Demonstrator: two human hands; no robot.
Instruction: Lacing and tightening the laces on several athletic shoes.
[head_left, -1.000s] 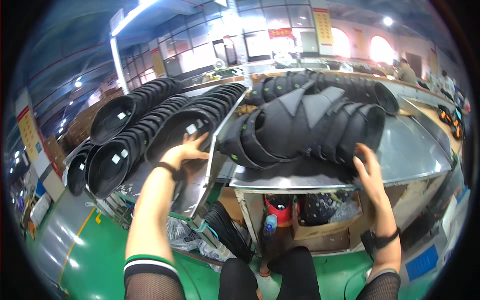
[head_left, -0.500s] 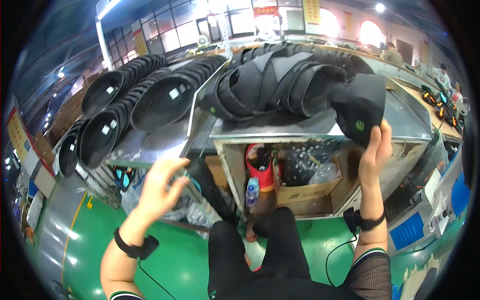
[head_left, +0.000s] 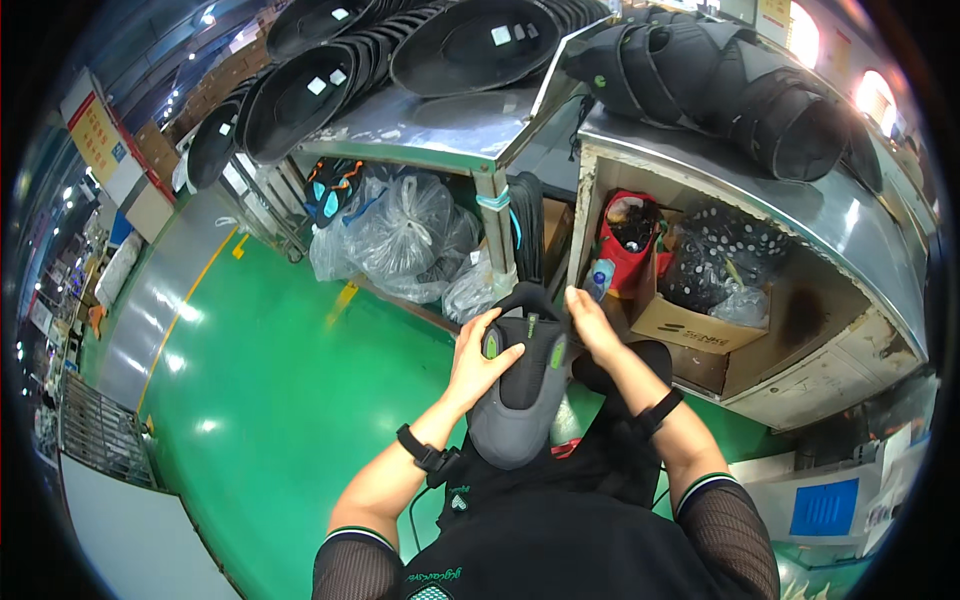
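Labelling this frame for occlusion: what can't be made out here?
- Head view: the far side of the grey shoe upper faces away; left hand and right hand cover its flanks.
- Contents of the clear bags under the metal table: blurred by plastic.
- Red bag interior: too small.
- Black stacked pieces: cut off by the fisheye rim.

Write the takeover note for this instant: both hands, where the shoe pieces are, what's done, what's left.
Left hand: gripping the grey-and-black shoe upper with green accents on its left side, over the lap.
Right hand: holding the same upper near its black collar.
Black shoe uppers in a pile: on the steel workbench, upper right.
Stacked black oval trays: on the left table.
Done: one upper is in hand.
Left: the pile on the bench.
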